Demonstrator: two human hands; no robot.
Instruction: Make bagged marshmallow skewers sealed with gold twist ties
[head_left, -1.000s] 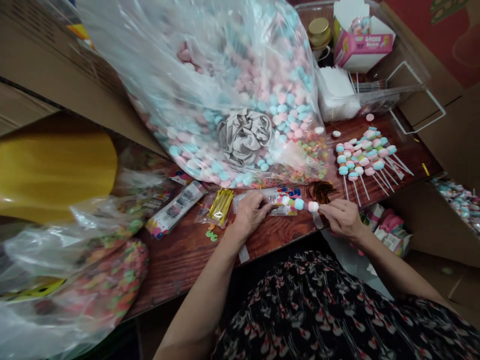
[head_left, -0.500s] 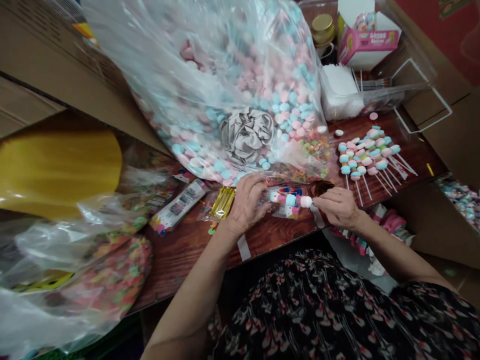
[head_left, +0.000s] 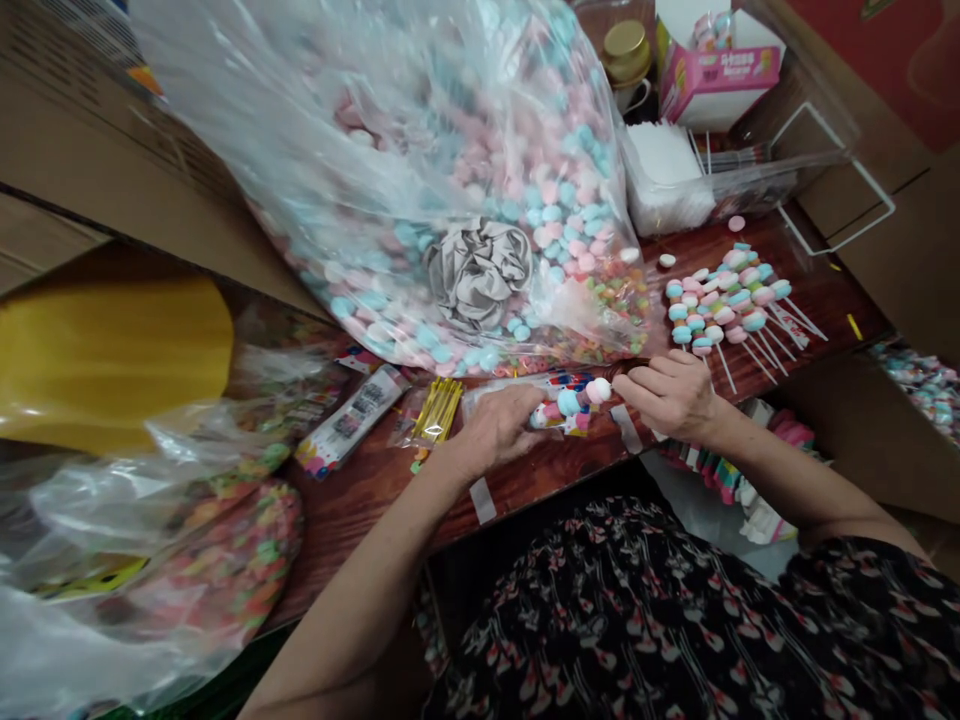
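Pastel marshmallow skewer (head_left: 568, 402) is held level between both hands, just above the wooden counter (head_left: 375, 520). The left hand (head_left: 491, 430) has its fingers (head_left: 517, 412) curled closed around the skewer's near end, while the right hand (head_left: 667, 395) pinches the pale end piece in its fingertips (head_left: 616, 383), a grip from both ends that seems to steady the row. Finished skewers (head_left: 724, 305) lie fanned out on the counter to the right, apparently spread so the pieces stay separate, beyond the big clear bag of marshmallows (head_left: 450, 200).
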